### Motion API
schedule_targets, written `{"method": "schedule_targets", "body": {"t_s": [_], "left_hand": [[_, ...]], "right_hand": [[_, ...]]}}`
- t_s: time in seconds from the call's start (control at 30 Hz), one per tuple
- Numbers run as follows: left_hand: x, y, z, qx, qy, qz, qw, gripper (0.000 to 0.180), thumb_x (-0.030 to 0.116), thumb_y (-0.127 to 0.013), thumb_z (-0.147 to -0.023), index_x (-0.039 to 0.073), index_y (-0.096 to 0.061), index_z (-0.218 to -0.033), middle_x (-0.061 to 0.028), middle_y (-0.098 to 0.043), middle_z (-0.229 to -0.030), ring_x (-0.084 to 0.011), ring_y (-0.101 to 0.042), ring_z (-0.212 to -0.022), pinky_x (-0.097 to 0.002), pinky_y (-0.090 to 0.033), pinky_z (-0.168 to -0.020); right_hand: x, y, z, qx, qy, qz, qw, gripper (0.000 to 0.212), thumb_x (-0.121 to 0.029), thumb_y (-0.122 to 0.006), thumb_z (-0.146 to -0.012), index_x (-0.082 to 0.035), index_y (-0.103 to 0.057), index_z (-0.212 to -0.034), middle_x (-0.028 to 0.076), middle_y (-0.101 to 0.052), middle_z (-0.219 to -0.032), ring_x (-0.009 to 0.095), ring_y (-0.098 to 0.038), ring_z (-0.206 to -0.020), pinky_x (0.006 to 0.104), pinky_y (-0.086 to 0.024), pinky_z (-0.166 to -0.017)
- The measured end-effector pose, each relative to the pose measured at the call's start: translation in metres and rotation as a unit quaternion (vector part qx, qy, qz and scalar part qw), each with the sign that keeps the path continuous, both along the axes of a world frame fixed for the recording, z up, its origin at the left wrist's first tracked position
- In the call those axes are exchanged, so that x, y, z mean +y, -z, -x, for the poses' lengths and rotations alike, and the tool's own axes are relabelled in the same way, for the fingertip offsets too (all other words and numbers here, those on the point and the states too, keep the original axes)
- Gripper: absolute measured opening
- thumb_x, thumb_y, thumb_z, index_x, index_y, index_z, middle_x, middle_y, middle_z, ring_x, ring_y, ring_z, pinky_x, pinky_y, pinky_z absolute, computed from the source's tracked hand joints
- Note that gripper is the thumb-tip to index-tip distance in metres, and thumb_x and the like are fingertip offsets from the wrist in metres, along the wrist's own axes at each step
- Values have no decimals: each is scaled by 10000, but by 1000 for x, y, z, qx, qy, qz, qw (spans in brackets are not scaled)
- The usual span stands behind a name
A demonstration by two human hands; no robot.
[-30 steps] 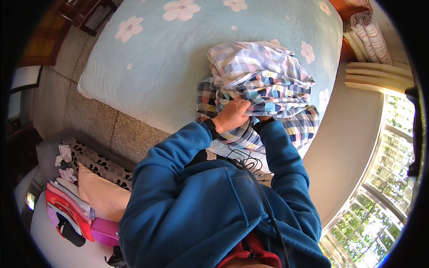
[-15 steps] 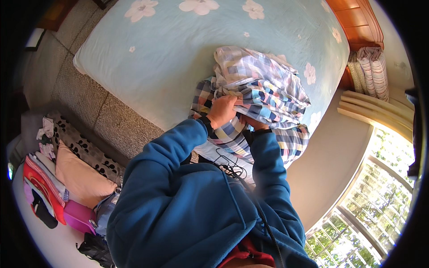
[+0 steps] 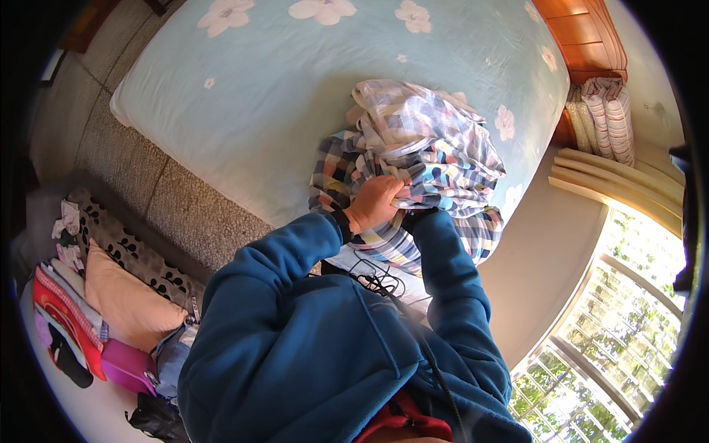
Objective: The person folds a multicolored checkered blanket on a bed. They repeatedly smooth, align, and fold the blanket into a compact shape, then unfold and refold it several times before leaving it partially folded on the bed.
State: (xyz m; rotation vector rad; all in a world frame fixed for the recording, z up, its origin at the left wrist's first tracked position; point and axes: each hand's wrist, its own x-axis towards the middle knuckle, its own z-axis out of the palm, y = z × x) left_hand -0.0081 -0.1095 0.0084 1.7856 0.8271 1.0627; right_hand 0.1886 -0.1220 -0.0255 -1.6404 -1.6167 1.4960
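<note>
A bunched checked duvet cover [image 3: 436,159] in blue, white, yellow and pink lies heaped at the near edge of the bed. My left hand [image 3: 375,204] is closed on a fold of its gathered edge, thumb toward the right. Just to the right, my right forearm [image 3: 450,255] reaches in under that same edge. The cloth hides the right hand past the dark wristband, so its fingers do not show. Some of the checked cloth hangs below both wrists, toward my body.
The bed [image 3: 258,111] has a pale blue flowered sheet. Dark cables [image 3: 377,277] lie coiled close to my waist. At left, a sofa holds a peach pillow [image 3: 129,299] and folded clothes. Rolled bedding [image 3: 609,118] stands by the headboard; a barred window [image 3: 613,317] is at right.
My right hand has gone deeper under the cloth, out of sight. My left hand has shifted slightly right and down, still gripping the fold. The whole view has drifted a little.
</note>
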Motion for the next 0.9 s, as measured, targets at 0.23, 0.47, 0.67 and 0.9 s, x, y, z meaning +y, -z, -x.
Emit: {"method": "schedule_targets", "body": {"t_s": [0.23,0.47,0.67,0.9], "left_hand": [[-1,7,0,-20,-5,-20,1000,227,40,-680,-758,8,-613,-972,-164,-622,-842,-368,-619,-802,-423,-490,-694],[27,45,4,111,-59,-15,992,148,52,-598,-807,49,-570,-952,-183,-638,-863,-392,-634,-827,-459,-509,-696],[48,71,3,158,-67,73,982,173,28,-538,-773,46,-601,-933,-183,-683,-955,-385,-643,-888,-483,-511,-755],[57,97,-1,236,-69,199,949,213,183,-545,-816,26,-680,-869,-254,-654,-917,-436,-618,-913,-516,-476,-808]], "right_hand": [[22,19,-2,-31,-47,-48,997,215,-198,-588,-905,-19,-673,-989,169,-684,-858,281,-666,-779,347,-522,-693],[29,24,-6,-106,-150,-180,967,242,-206,-594,-899,-12,-674,-1020,187,-690,-905,300,-671,-831,357,-524,-735],[-1,-26,-6,-142,6,-36,989,419,-255,-666,-818,35,-632,-1118,228,-680,-1001,332,-657,-952,380,-487,-838],[-80,-97,11,-196,99,-59,974,243,-224,-686,-797,-16,-564,-821,213,-566,-672,340,-551,-591,405,-456,-586]]}}
